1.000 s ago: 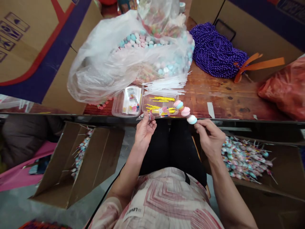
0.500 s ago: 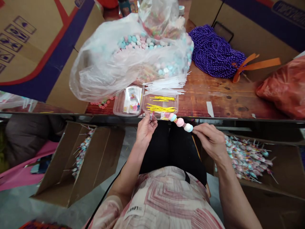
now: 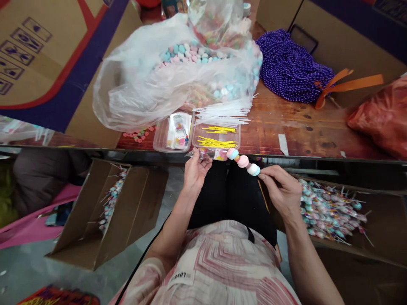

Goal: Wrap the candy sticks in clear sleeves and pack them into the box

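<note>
My right hand [image 3: 281, 186] is closed, pinching the lower end of a marshmallow skewer [image 3: 243, 161] of pink, white and blue pieces with small coloured bits between them. My left hand [image 3: 197, 169] pinches a small clear printed plastic bag [image 3: 219, 154], which lies along the table's front edge. The skewer's upper end is at the bag's right end; whether it is inside, I cannot tell. Just behind the bag, a clear tray holds yellow twist ties [image 3: 218, 142]. Beside it, another clear tray [image 3: 157, 142] holds a stack of printed bags.
Behind the trays are white sticks [image 3: 222, 115] and a large plastic bag of marshmallows [image 3: 136, 84]. Purple cord [image 3: 292, 67] lies at the back right. Below the table, cartons stand left [image 3: 136, 203] and right [image 3: 384, 220], holding wrapped skewers [image 3: 330, 212].
The view has shifted slightly. Both hands keep their hold on the bag and the marshmallow skewer, with hardly any movement between them.
</note>
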